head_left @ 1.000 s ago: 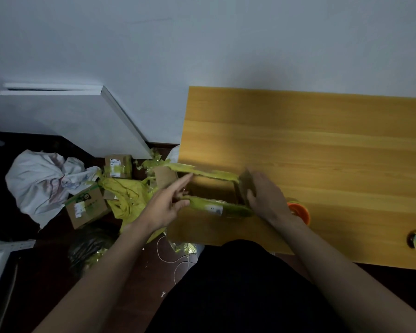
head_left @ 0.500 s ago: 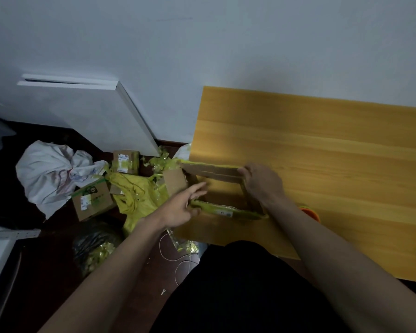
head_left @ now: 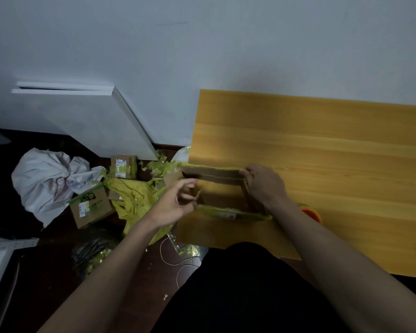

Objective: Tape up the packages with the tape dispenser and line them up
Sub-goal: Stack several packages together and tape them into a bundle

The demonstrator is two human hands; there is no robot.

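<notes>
Two hands [head_left: 262, 186] on open box [head_left: 221, 193], white label [head_left: 227, 214] unreadable

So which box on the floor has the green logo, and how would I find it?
Start at the crumpled white bag on the dark floor, left of the wooden table. The cardboard box lies at its right edge. Unlike the smaller box farther back, it shows green print.

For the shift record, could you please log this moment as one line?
phase: closing flaps | open cardboard box on table | right hand grips far-right flap | left hand at left flap | tape: not yet
</notes>
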